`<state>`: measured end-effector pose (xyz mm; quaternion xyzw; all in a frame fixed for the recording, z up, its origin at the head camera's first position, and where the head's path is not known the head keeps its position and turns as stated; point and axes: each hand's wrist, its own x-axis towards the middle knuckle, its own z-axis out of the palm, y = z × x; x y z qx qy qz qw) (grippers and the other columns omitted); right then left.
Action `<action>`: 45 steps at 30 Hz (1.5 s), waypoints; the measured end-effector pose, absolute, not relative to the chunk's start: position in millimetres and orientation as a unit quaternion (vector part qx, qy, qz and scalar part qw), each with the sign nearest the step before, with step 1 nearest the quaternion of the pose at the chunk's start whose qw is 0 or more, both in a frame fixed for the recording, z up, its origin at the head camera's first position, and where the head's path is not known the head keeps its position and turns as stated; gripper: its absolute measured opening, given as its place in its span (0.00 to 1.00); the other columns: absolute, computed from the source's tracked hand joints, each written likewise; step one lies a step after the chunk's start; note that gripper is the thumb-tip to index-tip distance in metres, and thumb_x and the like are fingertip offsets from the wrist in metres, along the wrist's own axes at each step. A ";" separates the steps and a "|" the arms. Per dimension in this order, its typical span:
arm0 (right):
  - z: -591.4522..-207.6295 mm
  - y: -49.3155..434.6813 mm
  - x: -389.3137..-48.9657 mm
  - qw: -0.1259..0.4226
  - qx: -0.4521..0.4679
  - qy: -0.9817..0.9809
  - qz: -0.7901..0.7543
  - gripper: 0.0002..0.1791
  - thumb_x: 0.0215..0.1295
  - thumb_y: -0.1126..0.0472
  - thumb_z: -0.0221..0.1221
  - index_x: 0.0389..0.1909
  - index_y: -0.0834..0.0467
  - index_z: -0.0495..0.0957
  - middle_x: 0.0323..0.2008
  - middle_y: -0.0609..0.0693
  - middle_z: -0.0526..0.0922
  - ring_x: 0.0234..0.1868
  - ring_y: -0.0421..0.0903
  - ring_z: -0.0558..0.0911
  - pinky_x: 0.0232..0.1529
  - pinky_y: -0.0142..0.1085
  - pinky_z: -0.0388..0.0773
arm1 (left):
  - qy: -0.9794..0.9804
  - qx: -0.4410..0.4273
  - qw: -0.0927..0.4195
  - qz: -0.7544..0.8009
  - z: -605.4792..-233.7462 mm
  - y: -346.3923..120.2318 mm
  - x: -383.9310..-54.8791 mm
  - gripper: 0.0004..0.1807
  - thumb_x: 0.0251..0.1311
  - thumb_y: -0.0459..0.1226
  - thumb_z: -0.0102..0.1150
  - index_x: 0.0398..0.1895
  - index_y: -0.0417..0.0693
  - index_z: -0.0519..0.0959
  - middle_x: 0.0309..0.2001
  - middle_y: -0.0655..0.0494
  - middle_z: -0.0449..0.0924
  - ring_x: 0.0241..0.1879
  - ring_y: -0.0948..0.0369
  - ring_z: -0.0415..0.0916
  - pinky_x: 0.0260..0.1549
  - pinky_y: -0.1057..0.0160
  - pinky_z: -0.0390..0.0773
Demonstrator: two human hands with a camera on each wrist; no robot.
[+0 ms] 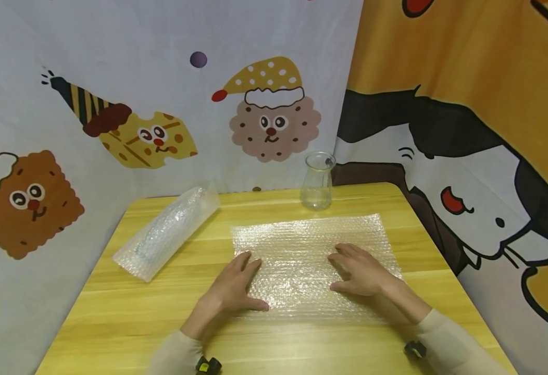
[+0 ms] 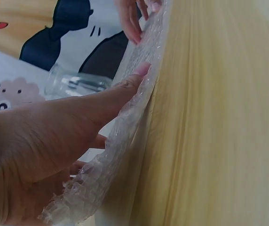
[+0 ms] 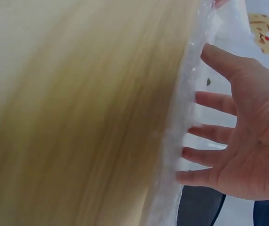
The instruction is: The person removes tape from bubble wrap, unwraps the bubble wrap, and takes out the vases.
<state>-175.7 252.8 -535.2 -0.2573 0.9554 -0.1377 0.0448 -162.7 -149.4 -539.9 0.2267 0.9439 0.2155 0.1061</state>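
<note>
A sheet of bubble wrap point(image 1: 297, 260) lies spread on the wooden table in front of me. At its left edge my left hand point(image 1: 234, 286) rests with fingers spread, the thumb along the near left part; in the left wrist view the thumb lies on the wrap. On the right half, my right hand point(image 1: 360, 271) touches the sheet with spread fingertips; the right wrist view shows those fingertips point(image 3: 186, 153) on the wrap. Just behind the sheet stands a clear glass vase point(image 1: 316, 190) with a flared rim, upright.
A bubble-wrapped bundle point(image 1: 168, 234) lies slanted at the table's back left; its contents are blurred by the wrap. The yellow wood-grain table point(image 1: 302, 351) ends at the back against a cartoon-printed curtain point(image 1: 161, 31). A second printed cloth point(image 1: 466, 67) hangs along the right.
</note>
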 end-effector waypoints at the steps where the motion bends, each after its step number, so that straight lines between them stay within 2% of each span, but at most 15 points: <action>1: -535.5 255.8 -175.4 0.043 -0.256 0.955 -0.140 0.46 0.65 0.36 0.78 0.76 0.57 0.79 0.83 0.70 0.71 0.83 0.75 0.70 0.83 0.77 0.66 | 0.944 0.228 0.107 0.213 -538.7 -146.1 -162.1 0.70 0.47 0.69 0.86 0.89 0.46 0.65 0.89 0.31 0.55 0.89 0.32 0.54 0.87 0.29 0.63; 9: -534.3 274.3 -170.9 0.033 -0.250 0.956 -0.151 0.46 0.62 0.38 0.80 0.75 0.58 0.81 0.81 0.72 0.72 0.81 0.75 0.72 0.80 0.77 0.70 | 0.945 0.242 0.104 0.193 -539.2 -125.8 -158.9 0.70 0.50 0.70 0.83 0.89 0.45 0.64 0.90 0.30 0.54 0.89 0.32 0.55 0.88 0.30 0.62; 21: -532.0 300.1 -163.5 0.033 -0.236 0.958 -0.162 0.46 0.59 0.39 0.83 0.74 0.57 0.82 0.81 0.70 0.73 0.79 0.75 0.74 0.78 0.76 0.73 | 0.947 0.269 0.085 0.156 -541.7 -101.0 -154.5 0.68 0.53 0.74 0.78 0.89 0.46 0.65 0.88 0.30 0.58 0.88 0.32 0.58 0.85 0.32 0.69; 26: -532.3 308.3 -161.4 0.034 -0.234 0.957 -0.169 0.46 0.59 0.39 0.83 0.74 0.56 0.82 0.81 0.70 0.73 0.79 0.75 0.75 0.76 0.76 0.74 | 0.949 0.276 0.077 0.135 -541.4 -92.6 -151.4 0.68 0.54 0.75 0.76 0.89 0.46 0.64 0.88 0.30 0.59 0.88 0.34 0.59 0.86 0.35 0.69; 35: -533.4 316.8 -157.6 0.040 -0.229 0.956 -0.178 0.46 0.58 0.38 0.83 0.74 0.54 0.82 0.81 0.69 0.73 0.78 0.75 0.75 0.75 0.77 0.76 | 0.951 0.280 0.076 0.108 -543.1 -82.7 -145.4 0.68 0.56 0.78 0.72 0.90 0.46 0.63 0.88 0.32 0.59 0.88 0.36 0.60 0.85 0.37 0.71; 45: -531.1 316.5 -155.6 0.038 -0.233 0.956 -0.174 0.46 0.59 0.40 0.83 0.74 0.56 0.82 0.80 0.70 0.73 0.77 0.76 0.76 0.74 0.77 0.76 | 0.951 0.279 0.066 0.117 -546.4 -81.8 -146.9 0.67 0.55 0.78 0.73 0.88 0.48 0.66 0.87 0.32 0.60 0.87 0.36 0.61 0.83 0.36 0.74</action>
